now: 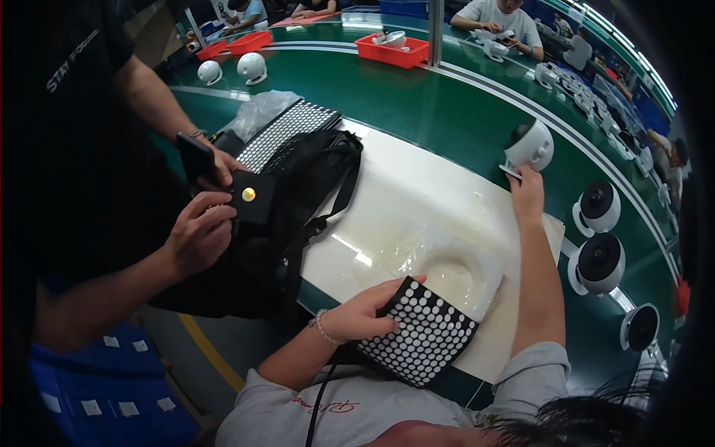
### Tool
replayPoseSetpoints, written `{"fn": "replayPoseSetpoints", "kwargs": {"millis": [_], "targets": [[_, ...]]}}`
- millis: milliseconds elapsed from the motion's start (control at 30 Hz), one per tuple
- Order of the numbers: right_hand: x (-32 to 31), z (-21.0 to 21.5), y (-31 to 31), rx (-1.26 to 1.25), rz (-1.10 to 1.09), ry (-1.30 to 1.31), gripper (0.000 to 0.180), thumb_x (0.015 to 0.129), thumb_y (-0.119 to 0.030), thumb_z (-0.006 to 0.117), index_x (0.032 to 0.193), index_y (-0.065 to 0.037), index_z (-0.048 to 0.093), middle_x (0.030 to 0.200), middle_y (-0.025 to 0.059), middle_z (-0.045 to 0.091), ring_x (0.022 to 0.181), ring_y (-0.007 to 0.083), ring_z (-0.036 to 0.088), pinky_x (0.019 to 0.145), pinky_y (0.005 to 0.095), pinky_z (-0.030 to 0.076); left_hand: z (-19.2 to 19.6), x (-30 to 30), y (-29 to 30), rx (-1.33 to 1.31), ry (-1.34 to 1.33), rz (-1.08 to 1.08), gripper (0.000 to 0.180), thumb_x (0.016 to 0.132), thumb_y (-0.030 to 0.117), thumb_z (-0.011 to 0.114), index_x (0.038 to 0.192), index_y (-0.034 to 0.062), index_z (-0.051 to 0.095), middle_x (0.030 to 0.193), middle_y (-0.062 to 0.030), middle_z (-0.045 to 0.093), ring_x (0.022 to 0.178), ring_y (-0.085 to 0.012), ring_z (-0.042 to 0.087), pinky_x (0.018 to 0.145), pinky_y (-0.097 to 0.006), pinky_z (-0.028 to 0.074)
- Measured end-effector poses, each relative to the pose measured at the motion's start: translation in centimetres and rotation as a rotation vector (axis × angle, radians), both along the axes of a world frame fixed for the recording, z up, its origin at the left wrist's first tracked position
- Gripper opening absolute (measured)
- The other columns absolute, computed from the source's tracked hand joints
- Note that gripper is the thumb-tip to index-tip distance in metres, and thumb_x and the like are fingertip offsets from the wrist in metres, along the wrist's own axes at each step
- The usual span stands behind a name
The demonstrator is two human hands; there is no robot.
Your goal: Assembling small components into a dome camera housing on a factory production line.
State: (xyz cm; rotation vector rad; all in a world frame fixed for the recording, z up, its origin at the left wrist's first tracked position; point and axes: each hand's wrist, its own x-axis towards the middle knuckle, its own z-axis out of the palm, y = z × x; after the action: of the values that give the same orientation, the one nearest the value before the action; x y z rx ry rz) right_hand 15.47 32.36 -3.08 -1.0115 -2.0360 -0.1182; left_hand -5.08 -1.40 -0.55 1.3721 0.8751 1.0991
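My left hand (361, 314) is closed on the edge of a black sheet covered with rows of white round pads (428, 339), held low over the white board near my body. My right arm is stretched forward. At its end my right hand (528, 192) has its fingers closed on the base of a white ball-shaped device (533, 147) with a dark round front, beside the board's far right edge. The fingers' undersides are hidden. Between my arms the white board (380, 179) bears clear plastic film (454, 261) over a round shape.
On the right stand several similar white devices (598, 262) with black round fronts. At left a co-worker's hands (201, 231) hold a dark phone-like object (195, 158) and a black box (253, 205) with a yellow light. A black mesh bag (316, 167) borders the board; red bins (391, 51) stand farther back.
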Motion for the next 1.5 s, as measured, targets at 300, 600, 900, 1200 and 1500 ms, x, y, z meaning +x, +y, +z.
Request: {"fn": "replayPoseSetpoints", "kwargs": {"millis": [300, 600, 900, 1200, 1500], "targets": [[4.3, 8.5, -10.6, -0.444, 0.069, 0.477, 0.024, 0.087, -0.027, 0.053, 0.094, -0.005, 0.052, 0.069, 0.0027, 0.054, 0.057, 0.0115, 0.05, 0.049, 0.0233, 0.037, 0.0, -0.3, 0.1, 0.036, -0.068, -0.058, 0.069, 0.065, -0.003, 0.048, 0.131, -0.0036, 0.028, 0.119, -0.0101, 0.047, 0.11, -0.0149, 0.042, 0.096, -0.029, 0.03], [-0.1, 11.4, -21.1, -0.781, 0.502, 0.724, 0.031, 0.086, -0.019, 0.053, 0.111, -0.003, 0.047, 0.068, -0.0015, 0.053, 0.052, 0.0015, 0.046, 0.049, 0.0139, 0.038, -1.3, -1.8, 0.4, 0.039, -0.02, -0.22, 0.028, 0.077, 0.0, 0.055, 0.105, -0.0057, 0.051, 0.1, -0.0075, 0.058, 0.089, -0.0107, 0.053, 0.077, -0.024, 0.044], [1.2, 8.3, -22.4, -0.596, 0.495, 0.401, 0.04, 0.085, -0.023, 0.055, 0.116, -0.003, 0.043, 0.091, 0.0058, 0.051, 0.078, 0.0098, 0.047, 0.069, 0.022, 0.038, -0.5, -0.5, -2.3, -0.039, -0.169, -0.044, 0.031, 0.078, -0.003, 0.055, 0.108, -0.0062, 0.05, 0.101, -0.0095, 0.059, 0.087, -0.0121, 0.056, 0.073, -0.024, 0.046], [4.8, 9.9, -27.2, -0.076, 0.781, 0.008, 0.067, 0.061, -0.034, 0.076, 0.113, -0.006, 0.044, 0.113, 0.0143, 0.046, 0.102, 0.0289, 0.046, 0.087, 0.0374, 0.038, 2.5, 1.8, -4.1, 0.145, -0.324, 0.16, 0.033, 0.079, -0.009, 0.047, 0.111, -0.006, 0.045, 0.106, -0.0102, 0.056, 0.098, -0.0141, 0.052, 0.085, -0.027, 0.041], [4.3, 7.8, -28.0, -0.491, 0.844, 0.335, 0.068, 0.061, -0.021, 0.078, 0.117, -0.005, 0.042, 0.114, 0.0124, 0.051, 0.102, 0.0243, 0.051, 0.086, 0.0344, 0.041, 2.3, 2.8, -4.5, 0.144, -0.281, 0.265, 0.03, 0.079, -0.009, 0.046, 0.109, -0.0064, 0.046, 0.102, -0.0091, 0.057, 0.091, -0.0116, 0.053, 0.078, -0.024, 0.043]]}}
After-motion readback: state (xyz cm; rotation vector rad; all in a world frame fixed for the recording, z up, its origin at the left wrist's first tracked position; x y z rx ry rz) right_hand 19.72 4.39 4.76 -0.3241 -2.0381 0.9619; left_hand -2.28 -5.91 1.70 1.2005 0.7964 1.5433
